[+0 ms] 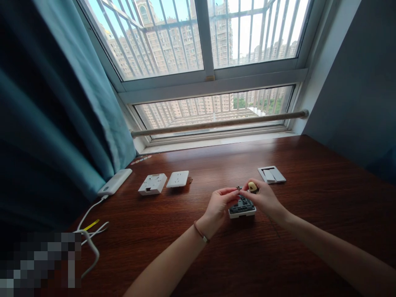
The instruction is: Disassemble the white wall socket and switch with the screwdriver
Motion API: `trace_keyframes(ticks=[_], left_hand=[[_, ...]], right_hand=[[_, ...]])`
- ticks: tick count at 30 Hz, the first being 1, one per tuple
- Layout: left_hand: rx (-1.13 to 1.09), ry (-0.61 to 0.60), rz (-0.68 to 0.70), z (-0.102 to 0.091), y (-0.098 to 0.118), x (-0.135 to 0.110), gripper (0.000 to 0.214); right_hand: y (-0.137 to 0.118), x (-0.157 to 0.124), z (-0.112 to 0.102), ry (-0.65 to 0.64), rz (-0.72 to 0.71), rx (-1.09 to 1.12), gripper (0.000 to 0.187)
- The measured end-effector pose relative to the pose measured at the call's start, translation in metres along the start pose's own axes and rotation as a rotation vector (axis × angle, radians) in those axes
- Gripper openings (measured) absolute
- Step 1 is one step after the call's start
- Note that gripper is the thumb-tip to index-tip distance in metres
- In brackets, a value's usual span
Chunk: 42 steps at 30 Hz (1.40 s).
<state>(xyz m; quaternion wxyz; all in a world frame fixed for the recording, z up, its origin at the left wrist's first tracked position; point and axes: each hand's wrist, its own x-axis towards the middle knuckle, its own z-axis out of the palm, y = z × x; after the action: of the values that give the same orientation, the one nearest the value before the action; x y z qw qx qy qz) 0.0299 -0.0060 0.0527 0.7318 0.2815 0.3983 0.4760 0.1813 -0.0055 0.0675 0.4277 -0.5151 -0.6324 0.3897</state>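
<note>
My left hand (221,204) is closed in a pinch, its fingertips on a small dark, brass-coloured piece (238,188), perhaps a screw. Opposite it, my right hand (262,198) has thumb and fingertip at the same piece. Tucked in that right hand is a screwdriver with a yellowish handle (253,187); its thin shaft points down toward the table, away from the fingertips. Right below both hands sits a white wall box with a dark grey switch mechanism (243,207) on top. The fingers cover its back part.
On the brown wooden table (185,231) lie a white mounting box (152,184), a white socket plate (177,179) with small brass-coloured bits (191,180) beside it, and a white switch plate (272,175). A white power bank (115,182) with a cable stands left by the curtain (102,123).
</note>
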Motion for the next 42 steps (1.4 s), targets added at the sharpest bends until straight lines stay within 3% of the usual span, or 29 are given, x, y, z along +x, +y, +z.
trace_keyframes(ticks=[4,9,16,18,21,28,33,42], left_hand=[[0.033,-0.048,0.0,0.001,0.004,-0.002,0.03],[0.184,-0.184,0.034,-0.004,0.013,0.001,0.029],[0.323,-0.254,0.093,-0.008,0.015,0.006,0.026],[0.527,-0.138,0.214,-0.013,0.015,0.013,0.029],[0.904,0.189,0.391,-0.031,0.019,0.03,0.031],[1.382,0.659,0.433,-0.093,0.036,0.06,0.02],[1.69,0.744,0.413,-0.11,0.034,0.065,0.023],[2.009,0.741,0.392,-0.121,0.035,0.071,0.031]], right_hand=[[-0.002,0.001,-0.003,-0.039,0.026,0.054,0.018],[-0.008,0.001,-0.008,-0.174,0.178,0.208,0.026],[-0.002,0.005,-0.006,-0.2,0.191,0.176,0.033],[0.009,0.012,-0.007,-0.202,0.186,0.126,0.031],[0.033,0.032,-0.014,-0.089,0.168,-0.123,0.021],[0.088,0.07,-0.04,0.093,0.129,-0.545,0.015],[0.1,0.057,-0.031,0.12,0.033,-0.795,0.032],[0.095,0.047,-0.026,0.148,-0.072,-1.083,0.027]])
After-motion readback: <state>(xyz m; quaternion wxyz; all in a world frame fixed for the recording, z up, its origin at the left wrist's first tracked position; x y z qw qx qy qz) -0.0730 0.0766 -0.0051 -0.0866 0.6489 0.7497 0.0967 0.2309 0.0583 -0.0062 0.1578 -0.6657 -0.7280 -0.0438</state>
